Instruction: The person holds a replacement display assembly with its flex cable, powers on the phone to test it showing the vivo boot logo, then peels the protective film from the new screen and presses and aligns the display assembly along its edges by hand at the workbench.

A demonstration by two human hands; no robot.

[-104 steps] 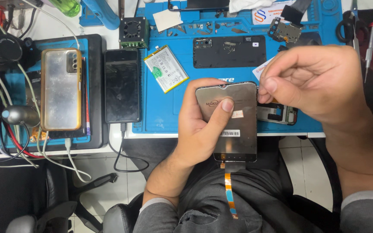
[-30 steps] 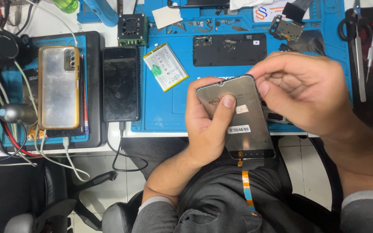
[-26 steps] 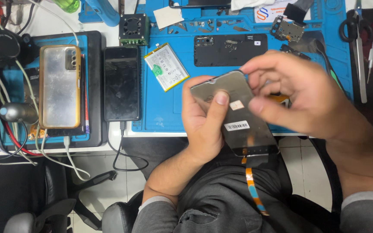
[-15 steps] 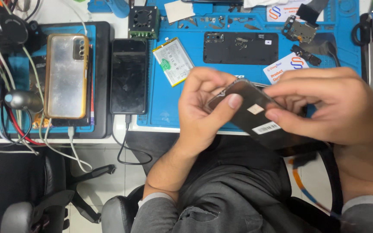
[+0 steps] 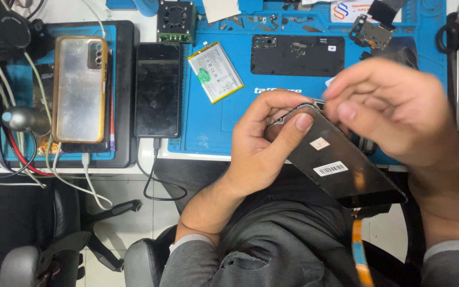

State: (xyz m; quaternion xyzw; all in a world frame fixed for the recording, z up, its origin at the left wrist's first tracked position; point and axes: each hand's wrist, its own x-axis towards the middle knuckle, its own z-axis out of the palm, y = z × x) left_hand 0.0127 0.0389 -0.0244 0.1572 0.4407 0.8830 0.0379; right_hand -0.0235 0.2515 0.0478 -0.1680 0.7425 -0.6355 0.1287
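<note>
My left hand [image 5: 264,143] grips the upper end of a dark phone display panel [image 5: 346,165], thumb pressed on its back near the top edge. The panel is tilted, its lower end pointing down to the right, with two small stickers on its back and an orange flex cable [image 5: 359,255] hanging from the bottom. My right hand [image 5: 394,111] hovers over the panel's top right edge with fingers curled and pinched together; whether it holds anything is hidden.
On the blue work mat [image 5: 208,127] lie a phone battery [image 5: 214,72], a black phone frame [image 5: 297,55] and small parts. A dark phone [image 5: 158,89] on a cable and a phone in a clear case [image 5: 79,87] lie to the left. Tools stand at the right edge.
The panel has been turned from upright to a steep tilt, its bottom swinging right. My right hand moved up from the panel's side to above its top edge.
</note>
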